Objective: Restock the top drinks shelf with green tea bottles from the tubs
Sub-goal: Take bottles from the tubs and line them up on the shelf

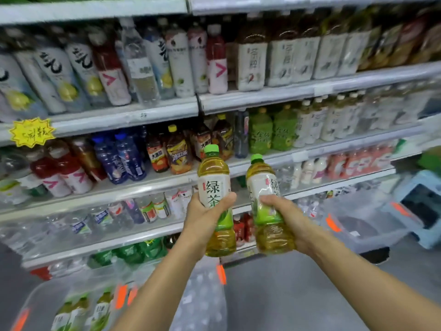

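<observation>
Green tea bottles, two of them, are up in front of the shelving, one in each hand. The left hand (205, 215) is wrapped round the middle of the left bottle (216, 199), thumb across the white label, fingers hidden behind. The right hand (284, 218) grips the right bottle (267, 206) lower down, fingers curled over the green band of its label. Both bottles stand nearly upright, green caps on top, amber tea showing above and below the labels. They sit close together without touching, the left one a little higher.

Behind them runs a drinks shelf unit (124, 113) with several tiers, all crowded: pale sparkling-water bottles and red-and-pink ones on the high tier at left, brown tea with white labels (253, 65) at right; blue bottles, iced teas and green-labelled bottles (261, 133) one tier down; water and small bottles lower still. A yellow starburst tag (31, 132) hangs on a shelf edge at far left.

Down at the lower left stands a clear tub (38, 297) with orange clips, and more green tea bottles (71, 314) stand inside it. A second clear tub (372, 225) sits on the grey floor (298, 290) at right, near a light blue stool (422, 204). The view is blurred, so small print cannot be read.
</observation>
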